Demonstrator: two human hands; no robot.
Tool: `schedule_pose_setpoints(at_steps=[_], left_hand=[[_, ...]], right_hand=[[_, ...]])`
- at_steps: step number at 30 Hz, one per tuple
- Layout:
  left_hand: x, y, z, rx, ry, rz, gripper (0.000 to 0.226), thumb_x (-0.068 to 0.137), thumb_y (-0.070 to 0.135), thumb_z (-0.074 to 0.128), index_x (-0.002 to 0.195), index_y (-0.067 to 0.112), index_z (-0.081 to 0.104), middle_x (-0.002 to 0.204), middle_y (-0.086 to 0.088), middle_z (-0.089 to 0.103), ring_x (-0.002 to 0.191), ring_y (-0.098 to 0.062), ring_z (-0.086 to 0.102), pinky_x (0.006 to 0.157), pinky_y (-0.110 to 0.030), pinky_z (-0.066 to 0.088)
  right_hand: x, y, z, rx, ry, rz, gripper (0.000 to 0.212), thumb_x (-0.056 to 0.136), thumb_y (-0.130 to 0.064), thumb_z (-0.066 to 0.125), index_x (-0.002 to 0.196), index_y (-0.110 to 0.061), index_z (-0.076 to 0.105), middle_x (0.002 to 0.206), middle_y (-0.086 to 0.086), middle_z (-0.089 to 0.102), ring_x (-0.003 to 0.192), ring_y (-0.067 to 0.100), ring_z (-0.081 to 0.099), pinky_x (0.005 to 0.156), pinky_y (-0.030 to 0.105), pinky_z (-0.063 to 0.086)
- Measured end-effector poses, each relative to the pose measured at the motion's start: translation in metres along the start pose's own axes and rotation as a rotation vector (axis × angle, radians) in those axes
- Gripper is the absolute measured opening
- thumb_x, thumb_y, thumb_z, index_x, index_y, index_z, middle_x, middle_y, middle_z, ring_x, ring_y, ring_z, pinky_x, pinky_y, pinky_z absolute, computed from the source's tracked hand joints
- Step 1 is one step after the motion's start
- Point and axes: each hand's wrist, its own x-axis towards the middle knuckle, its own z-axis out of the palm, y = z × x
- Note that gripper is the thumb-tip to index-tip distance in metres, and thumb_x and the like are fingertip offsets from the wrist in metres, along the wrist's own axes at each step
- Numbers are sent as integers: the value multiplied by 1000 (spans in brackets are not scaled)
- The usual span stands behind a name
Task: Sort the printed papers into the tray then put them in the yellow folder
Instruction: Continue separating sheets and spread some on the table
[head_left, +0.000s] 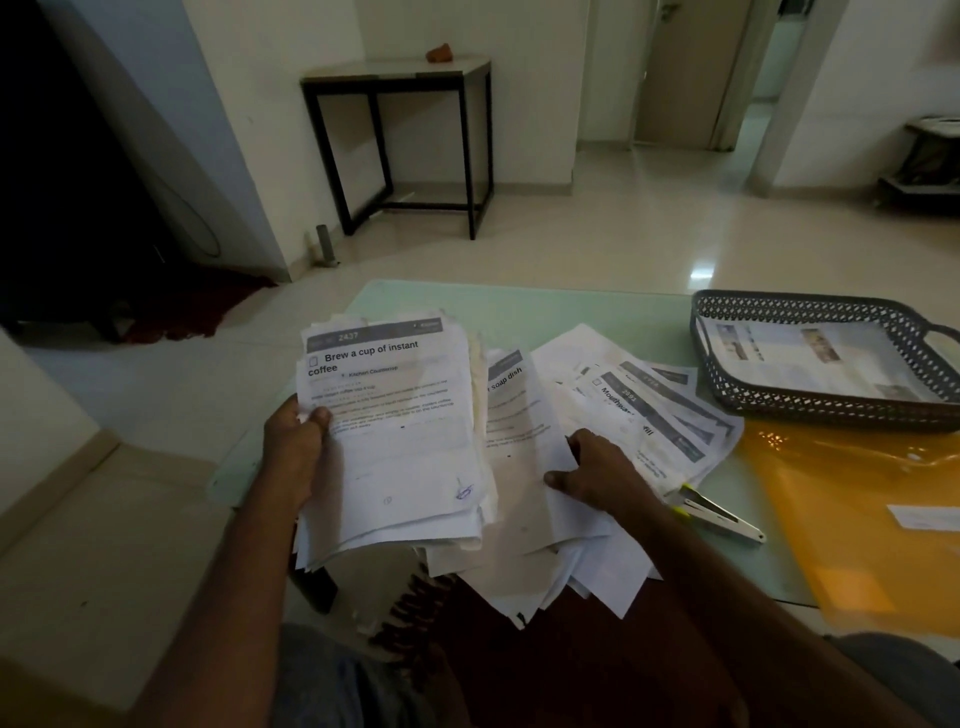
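My left hand (296, 447) grips a thick stack of printed papers (395, 441) by its left edge, thumb on the top sheet headed "Brew a cup of instant coffee". My right hand (597, 473) rests on a loose spread of printed sheets (639, 410) lying on the table, fingers slightly curled over a sheet's edge. A grey perforated tray (810, 405) stands at the back right with printed pages inside. In front of the tray lies the yellow folder (841, 519), flat on the table.
The table has a pale green glass top (545, 306). A white and yellow stapler-like tool (722, 514) lies between the loose sheets and the folder. A black-framed side table (405, 140) stands against the far wall across open floor.
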Motion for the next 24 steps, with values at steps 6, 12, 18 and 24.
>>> schedule_pose_setpoints(at_steps=[6, 12, 18, 24], left_hand=[[-4, 6, 9, -69, -45, -13, 30, 98, 5, 57, 128, 5, 60, 116, -6, 63, 103, -24, 61, 90, -29, 48], [-9, 9, 22, -122, -178, -12, 32, 99, 4, 54, 131, 4, 57, 122, -9, 64, 105, -25, 61, 91, -32, 50], [-9, 12, 28, -129, -184, 24, 29, 99, 6, 55, 128, 8, 59, 121, -10, 66, 107, -29, 63, 96, -39, 50], [0, 7, 16, -141, -166, -4, 30, 99, 10, 57, 128, 7, 60, 121, -13, 67, 112, -33, 63, 102, -48, 49]], right_hand=[[-7, -14, -16, 355, -36, -123, 17, 95, -24, 70, 112, -21, 69, 100, -10, 68, 94, 16, 64, 71, 24, 48], [-23, -39, -13, 647, -102, -291, 24, 98, -13, 65, 113, -31, 71, 111, -12, 76, 100, 10, 72, 82, 27, 58], [-30, -55, -10, 717, -104, -407, 40, 96, 8, 58, 117, -23, 72, 114, -6, 76, 98, 18, 74, 82, 29, 61], [-31, -60, -2, 573, -71, -489, 31, 98, -12, 63, 124, -29, 69, 121, -12, 72, 98, 25, 72, 89, 41, 60]])
